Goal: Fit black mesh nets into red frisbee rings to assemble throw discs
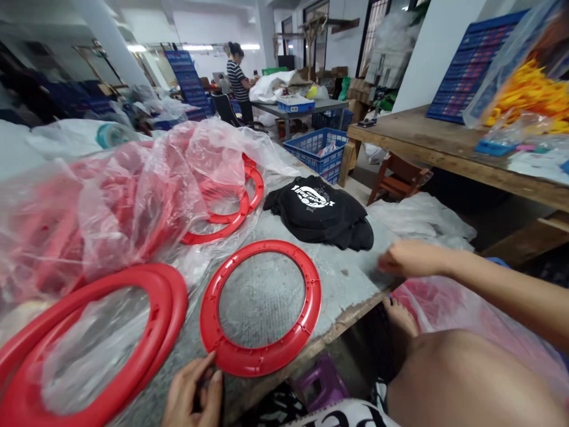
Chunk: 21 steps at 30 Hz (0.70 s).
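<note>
A red plastic ring (pixel 260 367) with small tabs along its face lies flat on the grey worktable. At its near left edge is my left hand (pixel 193 391), thumb and fingers apart, the index fingertip at the rim without gripping it. My right hand (pixel 404 259) is over the table's right edge, slightly blurred, with its fingers curled closed; anything inside them is hidden. Beyond the ring, a bunched black cloth piece (pixel 320 213) with white printed lettering rests on the table, to the left of my right hand.
Stacked red rings (pixel 164 332) lie at left, beside more rings under clear plastic (pixel 146 196). Right of the table are pink plastic sheeting (pixel 457 302) and a wooden chair (pixel 395 178). Blue crates (pixel 317 145) and a person (pixel 239 80) are farther back. A purple stool (pixel 324 382) is below.
</note>
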### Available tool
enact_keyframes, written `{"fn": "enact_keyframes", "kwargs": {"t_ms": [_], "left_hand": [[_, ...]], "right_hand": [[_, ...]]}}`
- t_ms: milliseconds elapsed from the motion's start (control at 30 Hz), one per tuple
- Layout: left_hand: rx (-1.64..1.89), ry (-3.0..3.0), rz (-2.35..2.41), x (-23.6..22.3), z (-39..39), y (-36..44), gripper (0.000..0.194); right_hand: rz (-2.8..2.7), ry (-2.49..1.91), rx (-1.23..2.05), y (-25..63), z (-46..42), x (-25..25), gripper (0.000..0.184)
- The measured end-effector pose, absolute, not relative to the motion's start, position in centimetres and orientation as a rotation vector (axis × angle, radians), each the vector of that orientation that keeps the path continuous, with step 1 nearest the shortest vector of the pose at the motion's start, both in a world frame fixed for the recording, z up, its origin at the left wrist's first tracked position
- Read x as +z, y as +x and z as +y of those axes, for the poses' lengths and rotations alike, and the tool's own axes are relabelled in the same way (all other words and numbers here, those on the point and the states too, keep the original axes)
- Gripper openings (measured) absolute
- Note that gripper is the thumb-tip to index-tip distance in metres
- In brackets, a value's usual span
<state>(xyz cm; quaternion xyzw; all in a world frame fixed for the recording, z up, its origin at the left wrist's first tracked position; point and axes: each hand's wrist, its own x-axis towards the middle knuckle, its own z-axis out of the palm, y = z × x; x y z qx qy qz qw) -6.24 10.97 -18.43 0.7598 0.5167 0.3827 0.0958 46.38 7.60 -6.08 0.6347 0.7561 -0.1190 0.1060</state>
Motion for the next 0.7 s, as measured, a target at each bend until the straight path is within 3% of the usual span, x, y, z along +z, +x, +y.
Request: {"fn": "enact_keyframes", "kwargs": {"t_ms": [200, 300, 700], "left_hand": [[1.007, 2.782, 1.209, -17.7, 10.8, -5.0, 0.039], [0.888, 2.912, 1.079, -17.7, 10.9, -4.9, 0.043], [0.768, 2.945, 0.820, -17.5, 10.7, -5.3, 0.046]], "right_hand": [[2.345, 1.973, 0.159, 40.5, 22.3, -4.6, 0.031], [2.247, 2.209, 0.100, 38.6, 26.1, -6.3, 0.038], [2.100, 2.700, -0.210, 41.0, 27.1, -6.2, 0.019]]}}
